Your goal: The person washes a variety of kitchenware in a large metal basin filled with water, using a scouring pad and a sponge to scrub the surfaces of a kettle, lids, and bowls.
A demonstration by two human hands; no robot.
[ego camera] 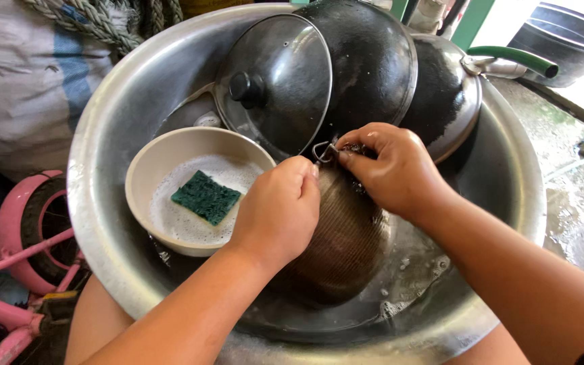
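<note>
A dark, finely ribbed metal strainer (343, 236) lies dome-up in the big steel basin (113, 128), its wet mesh dull brown with a little foam beside it. The left hand (278, 209) is curled over its near side, fingers pressed onto the mesh. The right hand (390, 169) pinches the wire hook (322, 151) at its rim. Left of them, a cream bowl (144, 169) holds suds and a green sponge (205, 197). Behind stand a glass lid (285, 88) and blackened pans (373, 61).

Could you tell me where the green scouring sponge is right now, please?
The green sponge lies in suds inside the beige bowl, at the left of the metal basin, just left of the left hand.
</note>
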